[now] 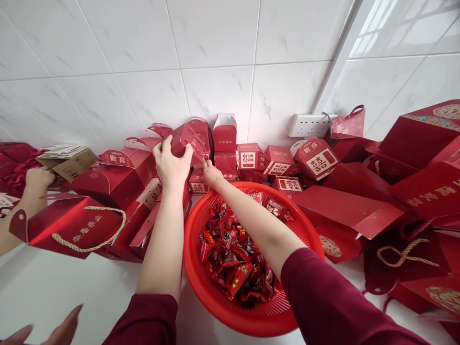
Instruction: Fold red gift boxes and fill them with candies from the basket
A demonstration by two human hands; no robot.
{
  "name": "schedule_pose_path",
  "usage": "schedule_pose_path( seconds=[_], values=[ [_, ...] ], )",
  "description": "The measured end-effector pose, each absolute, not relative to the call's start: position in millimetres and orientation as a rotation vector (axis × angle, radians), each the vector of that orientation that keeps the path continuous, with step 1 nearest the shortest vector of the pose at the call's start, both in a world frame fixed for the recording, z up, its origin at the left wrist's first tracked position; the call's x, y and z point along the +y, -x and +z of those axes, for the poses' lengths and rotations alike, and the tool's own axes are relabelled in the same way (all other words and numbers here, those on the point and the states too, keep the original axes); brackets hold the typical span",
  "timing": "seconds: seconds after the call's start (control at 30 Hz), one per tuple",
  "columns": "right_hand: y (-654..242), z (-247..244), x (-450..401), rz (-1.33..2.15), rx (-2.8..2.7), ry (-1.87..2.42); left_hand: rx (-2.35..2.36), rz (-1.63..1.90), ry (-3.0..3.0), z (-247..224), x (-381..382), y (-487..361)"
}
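My left hand (pixel 171 160) grips a red gift box (pixel 185 139) from above, its thumb and fingers spread over the top. A twisted red cord handle (pixel 196 141) lies along that box. My right hand (pixel 212 174) reaches over the basket, its fingers closed at the box's near right corner, by the cord's end; the fingertips are partly hidden. Below my right forearm is a round red plastic basket (pixel 251 330) holding many red-wrapped candies (pixel 233 254). Small red boxes with white labels (pixel 247 159) stand just right of my right hand.
Red boxes crowd both sides, one with a rope handle (pixel 89 230) at left. A power strip (pixel 309 125) sits against the tiled wall (pixel 219 33). Another person's hand (pixel 39 181) touches flat cartons (pixel 70 165) at far left; other fingers (pixel 66 326) show bottom left.
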State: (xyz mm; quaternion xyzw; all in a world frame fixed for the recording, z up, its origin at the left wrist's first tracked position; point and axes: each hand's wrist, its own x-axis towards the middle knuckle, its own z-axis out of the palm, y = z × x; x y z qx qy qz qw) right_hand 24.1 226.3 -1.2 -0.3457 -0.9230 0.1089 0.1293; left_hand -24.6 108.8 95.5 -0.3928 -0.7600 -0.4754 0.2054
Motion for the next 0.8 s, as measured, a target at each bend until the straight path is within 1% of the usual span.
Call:
schedule_pose_path(
  seconds=[0.17,0.43,0.63,0.8],
  values=[
    [-26,-10,232,0.264,-2.758,0.962,-2.222,-1.263,1.172,73,120,29],
    [-39,-2,237,0.283,-3.006,0.827,-2.466,-1.046,1.27,45,141,36],
    [-62,20,224,0.356,-3.078,0.803,-2.463,-0.934,1.365,28,151,40],
    [-93,50,197,0.339,-3.138,0.714,-2.473,-0.763,1.461,29,151,30]
  ],
)
